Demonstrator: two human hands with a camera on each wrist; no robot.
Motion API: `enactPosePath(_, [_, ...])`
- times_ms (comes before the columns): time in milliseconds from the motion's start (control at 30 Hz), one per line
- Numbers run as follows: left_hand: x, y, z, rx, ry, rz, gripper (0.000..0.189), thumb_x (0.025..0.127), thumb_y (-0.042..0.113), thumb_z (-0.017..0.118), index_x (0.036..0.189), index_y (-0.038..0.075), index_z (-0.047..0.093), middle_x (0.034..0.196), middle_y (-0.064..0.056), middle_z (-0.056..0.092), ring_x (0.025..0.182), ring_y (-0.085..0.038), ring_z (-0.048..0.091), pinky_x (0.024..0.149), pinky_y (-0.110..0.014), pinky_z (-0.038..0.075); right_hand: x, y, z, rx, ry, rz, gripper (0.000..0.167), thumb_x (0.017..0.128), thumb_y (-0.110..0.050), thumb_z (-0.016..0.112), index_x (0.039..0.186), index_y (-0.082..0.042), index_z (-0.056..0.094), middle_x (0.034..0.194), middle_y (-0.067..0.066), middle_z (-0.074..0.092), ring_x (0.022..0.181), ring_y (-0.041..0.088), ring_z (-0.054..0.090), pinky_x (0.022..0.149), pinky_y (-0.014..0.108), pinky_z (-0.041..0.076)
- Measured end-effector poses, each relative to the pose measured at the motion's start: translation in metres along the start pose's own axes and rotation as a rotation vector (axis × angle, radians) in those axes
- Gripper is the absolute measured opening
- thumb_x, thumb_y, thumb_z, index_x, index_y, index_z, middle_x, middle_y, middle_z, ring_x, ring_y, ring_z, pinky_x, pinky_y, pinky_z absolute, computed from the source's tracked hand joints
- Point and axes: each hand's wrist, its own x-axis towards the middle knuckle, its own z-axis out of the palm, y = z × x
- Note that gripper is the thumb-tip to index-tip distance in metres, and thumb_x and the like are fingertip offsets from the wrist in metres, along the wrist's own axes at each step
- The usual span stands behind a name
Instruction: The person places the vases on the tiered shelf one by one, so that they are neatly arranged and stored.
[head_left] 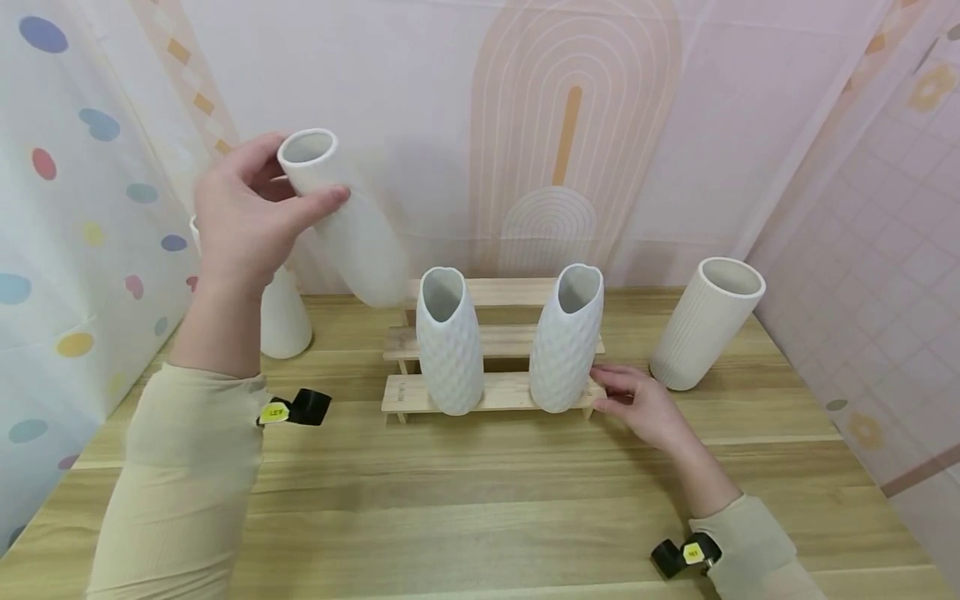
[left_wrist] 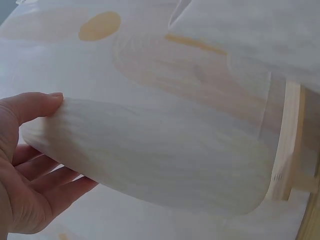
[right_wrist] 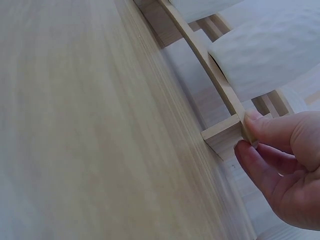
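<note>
My left hand (head_left: 243, 212) grips a smooth white vase (head_left: 363, 246) near its rim, thumb on one side and fingers on the other. The vase is raised and leans, its base close to the left end of the stand's top tier. At the right end of the three-tier wooden stand (head_left: 506, 392), my right hand (head_left: 645, 410) pinches the tip of the lowest plank, which the right wrist view shows closely. Two dimpled white vases with notched rims, a left one (head_left: 452, 358) and a right one (head_left: 566, 354), stand on that lowest tier.
A ribbed white vase (head_left: 705, 325) stands on the wooden table (head_left: 480, 517) to the right of the stand. Another white vase (head_left: 285, 321) stands at the left, partly hidden behind my left arm. Patterned curtains (head_left: 420, 100) hang behind and at both sides.
</note>
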Motion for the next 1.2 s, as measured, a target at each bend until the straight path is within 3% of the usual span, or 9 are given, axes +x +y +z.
enactPosePath(167, [-0.001, 0.004, 0.02, -0.029, -0.037, 0.055, 0.047, 0.073, 0.011, 0.087, 0.118, 0.012, 0.071, 0.106, 0.0, 0.069, 0.089, -0.013, 0.068, 0.074, -0.019, 0.054, 0.0, 0.0, 0.0, -0.003, 0.004, -0.004, 0.041, 0.086, 0.004, 0.073, 0.125, 0.011, 0.061, 0.131, 0.027, 0.057, 0.111, 0.038, 0.06, 0.089, 0.038, 0.054])
enactPosePath(400, [-0.005, 0.011, 0.043, -0.039, -0.09, 0.028, 0.05, 0.073, 0.016, 0.087, 0.12, 0.015, 0.07, 0.111, -0.002, 0.068, 0.097, -0.017, 0.068, 0.079, -0.024, 0.055, 0.0, 0.0, 0.001, 0.014, 0.001, -0.004, 0.042, 0.086, 0.004, 0.073, 0.126, 0.01, 0.061, 0.133, 0.026, 0.056, 0.114, 0.039, 0.059, 0.091, 0.042, 0.053])
enactPosePath(733, [-0.01, 0.024, 0.078, -0.062, -0.178, 0.123, 0.048, 0.075, 0.016, 0.086, 0.119, 0.01, 0.07, 0.108, -0.004, 0.067, 0.093, -0.019, 0.068, 0.079, -0.028, 0.056, -0.001, -0.001, 0.0, 0.001, 0.01, 0.002, 0.041, 0.086, 0.002, 0.073, 0.126, 0.009, 0.062, 0.132, 0.025, 0.057, 0.112, 0.036, 0.06, 0.088, 0.034, 0.054])
enactPosePath(1200, [-0.019, 0.028, 0.109, 0.007, -0.312, 0.169, 0.047, 0.076, 0.015, 0.085, 0.118, 0.006, 0.067, 0.105, -0.006, 0.068, 0.091, -0.02, 0.068, 0.083, -0.03, 0.056, 0.0, -0.001, 0.0, -0.018, 0.008, -0.007, 0.042, 0.087, 0.001, 0.074, 0.126, 0.009, 0.062, 0.131, 0.025, 0.057, 0.11, 0.036, 0.061, 0.087, 0.035, 0.054])
